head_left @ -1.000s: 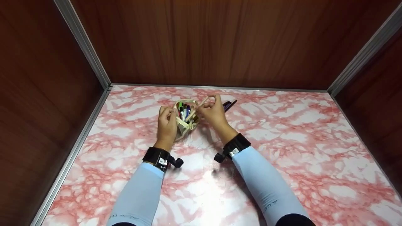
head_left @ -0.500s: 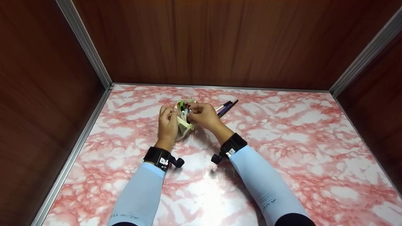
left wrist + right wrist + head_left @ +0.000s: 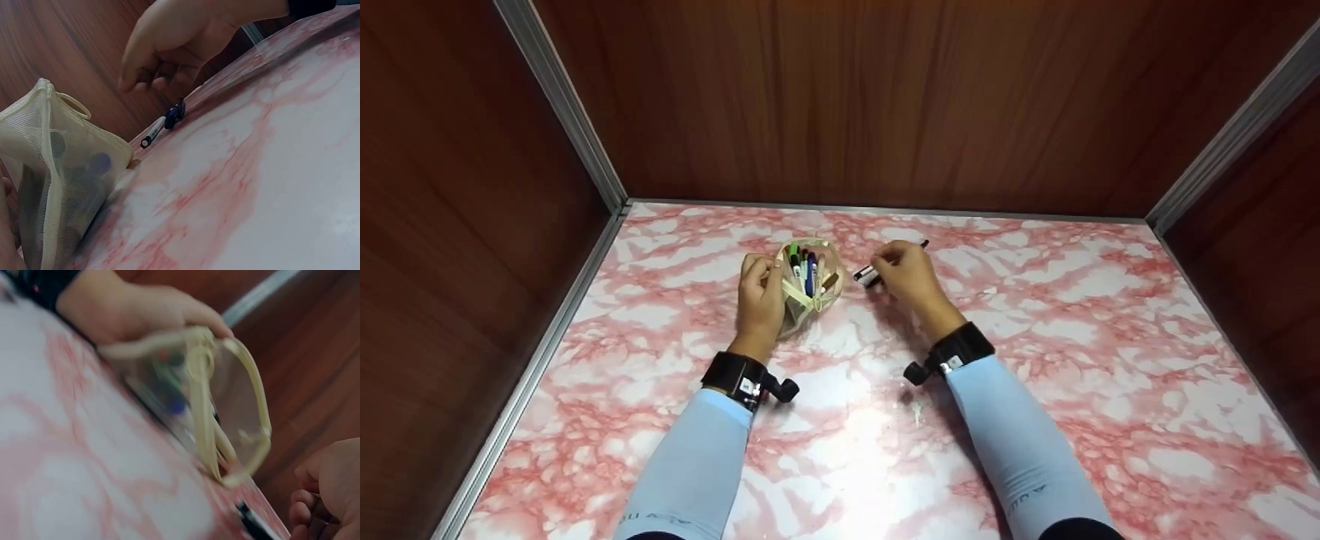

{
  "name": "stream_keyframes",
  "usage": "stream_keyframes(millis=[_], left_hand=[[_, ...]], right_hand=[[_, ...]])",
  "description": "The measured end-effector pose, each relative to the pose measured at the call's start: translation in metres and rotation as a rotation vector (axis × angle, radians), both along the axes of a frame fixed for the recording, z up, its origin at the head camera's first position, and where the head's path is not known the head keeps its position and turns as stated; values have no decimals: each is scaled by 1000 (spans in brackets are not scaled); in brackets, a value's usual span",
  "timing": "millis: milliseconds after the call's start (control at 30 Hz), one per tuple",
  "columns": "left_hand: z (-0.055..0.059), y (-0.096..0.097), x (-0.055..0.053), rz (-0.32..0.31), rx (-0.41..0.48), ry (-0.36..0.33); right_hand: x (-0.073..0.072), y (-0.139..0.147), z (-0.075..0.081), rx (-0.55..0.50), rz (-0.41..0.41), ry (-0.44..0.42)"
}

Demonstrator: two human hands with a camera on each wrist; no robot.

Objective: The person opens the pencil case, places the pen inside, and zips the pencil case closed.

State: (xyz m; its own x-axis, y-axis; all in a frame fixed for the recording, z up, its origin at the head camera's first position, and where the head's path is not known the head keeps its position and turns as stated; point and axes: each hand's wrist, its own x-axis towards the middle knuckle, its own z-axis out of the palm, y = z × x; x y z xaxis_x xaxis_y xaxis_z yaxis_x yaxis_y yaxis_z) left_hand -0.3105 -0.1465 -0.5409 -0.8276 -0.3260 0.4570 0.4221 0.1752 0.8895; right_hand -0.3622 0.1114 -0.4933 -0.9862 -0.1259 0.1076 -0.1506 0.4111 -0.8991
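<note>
A cream mesh pencil pouch (image 3: 812, 305) stands open at the top, with several pens and markers (image 3: 810, 274) inside. My left hand (image 3: 760, 294) holds the pouch's left rim. To the right of the pouch, my right hand (image 3: 913, 279) hovers over a few loose pens (image 3: 867, 274) on the table. In the left wrist view, that right hand (image 3: 177, 42) is above the pens (image 3: 163, 125), fingers loosely bent, with nothing visible in them. The right wrist view is blurred but shows the pouch mouth (image 3: 247, 382) and the left hand (image 3: 140, 312) behind it.
The pink-and-white marbled table (image 3: 1080, 375) extends to the right and in front. Dark wood-grain panels (image 3: 855, 105) with grey metal edging (image 3: 562, 105) close off the back and both sides.
A second ago my right hand held a pale stick at the pouch, then had its fingers at the pouch mouth. Now it has moved right, over the loose pens. The left hand stays put.
</note>
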Motion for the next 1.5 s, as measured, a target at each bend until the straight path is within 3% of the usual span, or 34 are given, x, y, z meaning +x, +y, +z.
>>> stream_keyframes(millis=[100,267,600,767,1000,1200,1500], left_hand=[[0,0,0,-5,3,-12],[1,0,2,-9,11,-45],[1,-1,2,3,-4,-41],[1,-1,1,19,-24,-20],[0,2,0,19,4,16],[0,-1,0,-1,-3,-8],[1,2,0,9,12,1]], right_hand=[[-2,15,-4,86,-55,39],[-6,32,-10,319,-108,114],[-10,44,-18,513,-13,67],[-8,43,-18,605,-8,70],[-5,42,-19,642,-77,78],[-5,46,-17,628,-140,52],[-8,55,-19,665,-172,39]])
